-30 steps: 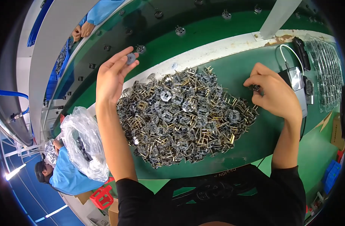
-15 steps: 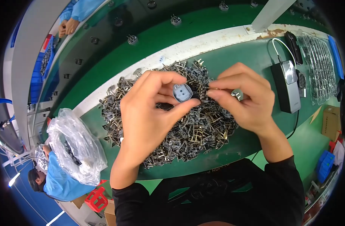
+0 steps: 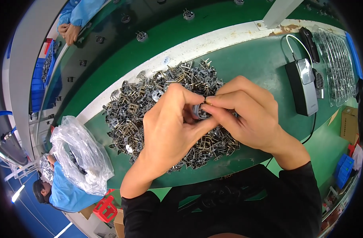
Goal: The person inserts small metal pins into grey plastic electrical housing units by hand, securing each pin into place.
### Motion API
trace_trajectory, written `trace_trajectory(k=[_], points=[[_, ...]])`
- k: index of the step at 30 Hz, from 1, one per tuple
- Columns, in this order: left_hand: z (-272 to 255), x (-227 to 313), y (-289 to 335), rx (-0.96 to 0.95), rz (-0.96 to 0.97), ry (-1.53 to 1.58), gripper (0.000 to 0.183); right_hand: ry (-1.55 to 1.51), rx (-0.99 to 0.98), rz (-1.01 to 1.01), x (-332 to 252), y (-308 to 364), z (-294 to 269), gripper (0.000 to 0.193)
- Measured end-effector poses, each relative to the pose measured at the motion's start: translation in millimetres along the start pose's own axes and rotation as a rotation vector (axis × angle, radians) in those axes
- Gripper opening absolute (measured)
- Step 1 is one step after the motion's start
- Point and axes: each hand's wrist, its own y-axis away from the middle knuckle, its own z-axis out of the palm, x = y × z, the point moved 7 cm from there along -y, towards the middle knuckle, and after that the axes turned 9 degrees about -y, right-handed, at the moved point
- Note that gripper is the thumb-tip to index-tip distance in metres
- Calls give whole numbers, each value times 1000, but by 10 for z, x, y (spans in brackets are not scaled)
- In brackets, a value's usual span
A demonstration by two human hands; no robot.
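Observation:
Over the heap of small dark parts with brass-coloured metal pins (image 3: 126,115), my two hands meet fingertip to fingertip. My left hand (image 3: 167,125) is closed round a small round grey plastic housing (image 3: 196,111), mostly covered by the fingers. Thumb and forefinger of my right hand (image 3: 249,115) pinch a tiny dark and brass-coloured part (image 3: 205,102) at the housing's open side. Its exact kind is too small to make out, and I cannot tell how far it sits inside.
Beyond the white ledge (image 3: 181,53), a green belt (image 3: 165,29) carries spaced round parts. To the right are a black-and-silver device (image 3: 302,87) with a white cable and clear plastic trays (image 3: 338,67). A clear bag (image 3: 84,154) is at left. Co-workers' hands (image 3: 69,32) show upper left.
My right hand has moved left with its small part up to the housing. My left hand has shifted slightly right and turned the housing, hiding most of its face.

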Motion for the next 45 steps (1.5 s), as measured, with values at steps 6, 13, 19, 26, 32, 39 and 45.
trace_trajectory(k=[6, 13, 19, 26, 32, 39, 45], points=[[-40, -218, -95, -91, -279, 538, 21, -86, -52, 112, 80, -41, -152, 18], [-820, -1341, -905, 242, -332, 98, 24, 292, -617, 528, 405, 106, -786, 19], [-1018, -2629, -937, 231, -591, 54, 26, 279, -819, 694, 484, 240, -663, 22], [-1375, -1816, -417, 426, -282, -509, 29, 293, -879, 681, 625, 316, -519, 27], [-2184, -1408, 767, 779, -421, -522, 23, 409, -678, 774, 595, 271, -723, 17], [-2986, -2653, 2226, 342, -1068, -846, 26, 410, -577, 909, 945, 403, -821, 13], [-2804, -3071, 2220, 237, -907, -823, 30, 440, -568, 1000, 1032, 387, -848, 19]])
